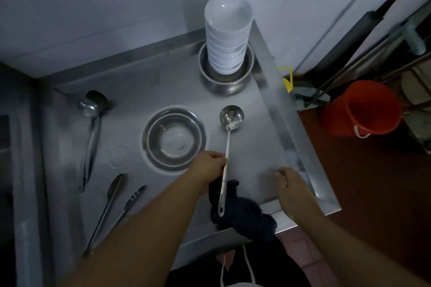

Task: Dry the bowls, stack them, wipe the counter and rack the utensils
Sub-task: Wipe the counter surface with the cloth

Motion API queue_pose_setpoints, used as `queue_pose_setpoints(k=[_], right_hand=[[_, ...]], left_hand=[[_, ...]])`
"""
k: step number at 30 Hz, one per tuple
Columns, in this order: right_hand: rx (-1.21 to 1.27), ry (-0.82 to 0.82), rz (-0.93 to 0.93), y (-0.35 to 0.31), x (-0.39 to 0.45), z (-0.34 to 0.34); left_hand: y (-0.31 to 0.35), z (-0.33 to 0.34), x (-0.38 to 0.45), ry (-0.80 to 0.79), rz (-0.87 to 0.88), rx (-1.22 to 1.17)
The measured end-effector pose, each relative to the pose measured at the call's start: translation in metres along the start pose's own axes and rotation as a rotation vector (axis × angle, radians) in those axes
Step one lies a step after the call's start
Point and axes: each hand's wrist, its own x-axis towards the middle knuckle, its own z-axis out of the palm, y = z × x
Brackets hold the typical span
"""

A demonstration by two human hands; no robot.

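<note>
My left hand (210, 165) grips the handle of a steel ladle (231, 117) whose cup points away from me, and a dark cloth (245, 216) hangs from the same hand beneath the handle. My right hand (289, 184) hovers over the steel counter (256, 154) near its right edge, fingers loosely curled, holding nothing. A tall stack of white bowls (227, 35) stands in a steel bowl (225, 81) at the back. Nested steel bowls (173, 137) sit mid-counter.
On the left of the counter lie a second ladle (89, 123), a long spoon (109, 202) and tongs (130, 205). A red bucket (362, 109) and mop handles (363, 58) stand on the floor to the right. A tiled wall (93, 7) runs behind.
</note>
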Motion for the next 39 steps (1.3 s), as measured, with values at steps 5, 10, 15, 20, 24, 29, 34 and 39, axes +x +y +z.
queue_pose_setpoints(k=[5, 10, 15, 20, 24, 29, 34, 39], right_hand=[[0.066, -0.018, 0.016, 0.019, 0.016, -0.019], [0.123, -0.070, 0.018, 0.030, 0.022, -0.026], [0.141, -0.124, 0.036, 0.038, 0.025, -0.025], [0.156, -0.138, 0.042, 0.043, 0.027, -0.023], [0.155, -0.139, 0.032, 0.041, 0.025, -0.021], [0.136, -0.112, -0.009, 0.030, 0.015, -0.011], [0.102, -0.173, -0.120, -0.001, 0.008, 0.009], [0.008, -0.224, -0.241, -0.052, 0.002, 0.042]], left_hand=[[0.014, 0.044, 0.028, 0.051, -0.046, -0.058], [0.013, 0.067, 0.047, 0.093, -0.064, -0.053], [0.011, 0.080, 0.061, 0.212, -0.035, 0.027], [0.012, 0.089, 0.066, 0.259, -0.018, 0.103], [0.014, 0.091, 0.069, 0.264, 0.003, 0.255], [0.013, 0.084, 0.066, 0.242, 0.042, 0.329], [0.004, 0.042, 0.040, 0.259, 0.071, 0.327], [-0.018, -0.047, 0.002, 0.363, 0.131, 0.384]])
